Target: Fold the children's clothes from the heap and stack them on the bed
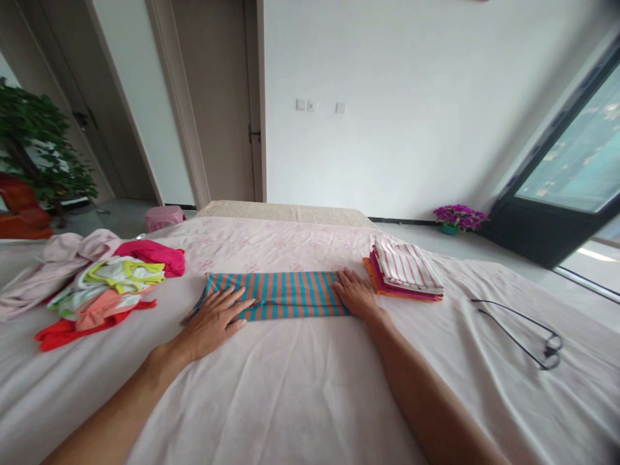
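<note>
A teal and orange-brown striped garment [295, 294] lies folded into a long flat strip across the pale pink sheet [290, 387]. On its left end my left hand [220, 316] rests flat, fingers spread over the cloth. My right hand [356, 294] presses down on the right end with its fingers extended. Just beyond the right hand sits a stack of folded clothes [407, 268], a white one with red stripes on top and magenta and orange layers below. What kind of garment the striped cloth is, I cannot tell.
A loose heap of clothes [116, 278] in pink, white, yellow-green and red lies at the left. Black-framed glasses [551, 352] rest on the sheet at the right. Beyond the bed stand a pink stool [165, 217] and a pot of purple flowers [459, 217].
</note>
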`<control>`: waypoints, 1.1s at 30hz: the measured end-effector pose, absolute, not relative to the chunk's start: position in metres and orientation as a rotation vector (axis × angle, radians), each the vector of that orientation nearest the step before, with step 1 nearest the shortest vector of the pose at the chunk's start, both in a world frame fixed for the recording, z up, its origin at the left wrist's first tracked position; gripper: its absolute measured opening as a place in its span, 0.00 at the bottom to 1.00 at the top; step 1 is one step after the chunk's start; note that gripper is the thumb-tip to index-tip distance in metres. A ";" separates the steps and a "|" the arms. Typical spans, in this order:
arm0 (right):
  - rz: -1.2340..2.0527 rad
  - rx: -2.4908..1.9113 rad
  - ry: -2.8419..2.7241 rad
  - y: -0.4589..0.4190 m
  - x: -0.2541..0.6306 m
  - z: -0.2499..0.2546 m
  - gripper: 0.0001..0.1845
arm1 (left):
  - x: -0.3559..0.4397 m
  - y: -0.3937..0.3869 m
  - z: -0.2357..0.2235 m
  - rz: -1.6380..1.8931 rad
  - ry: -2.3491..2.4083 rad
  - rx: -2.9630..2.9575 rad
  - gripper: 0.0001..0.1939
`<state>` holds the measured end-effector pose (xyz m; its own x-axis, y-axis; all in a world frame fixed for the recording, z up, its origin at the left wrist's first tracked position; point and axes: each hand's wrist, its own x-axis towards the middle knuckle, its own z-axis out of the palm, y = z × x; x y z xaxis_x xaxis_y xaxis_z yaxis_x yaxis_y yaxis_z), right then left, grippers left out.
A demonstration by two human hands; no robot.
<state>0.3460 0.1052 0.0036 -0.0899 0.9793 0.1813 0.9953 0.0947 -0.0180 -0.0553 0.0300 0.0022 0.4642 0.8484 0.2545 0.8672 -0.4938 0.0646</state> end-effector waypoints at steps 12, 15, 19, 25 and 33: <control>0.269 -1.664 -1.765 0.121 0.378 0.013 0.38 | -0.061 0.028 0.005 -0.842 -1.672 -2.545 0.20; 0.250 -1.628 -1.743 0.122 0.372 0.015 0.36 | -0.067 0.030 0.006 -0.966 -1.821 -2.312 0.19; 0.100 -1.707 -1.862 0.123 0.364 0.012 0.32 | -0.082 0.032 0.008 -0.983 -1.999 -2.021 0.18; 0.006 -2.001 -1.872 0.114 0.365 0.013 0.28 | -0.089 0.032 0.009 -0.954 -1.880 -1.945 0.15; 0.174 -2.275 -1.788 0.106 0.364 0.040 0.30 | -0.064 0.026 0.009 -0.907 -1.364 -2.324 0.17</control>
<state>0.3643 0.1062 0.0405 0.2430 0.9684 0.0558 0.9396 -0.2207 -0.2618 -0.0638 0.0262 0.0093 0.3507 0.6731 0.6511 0.8608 -0.5055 0.0589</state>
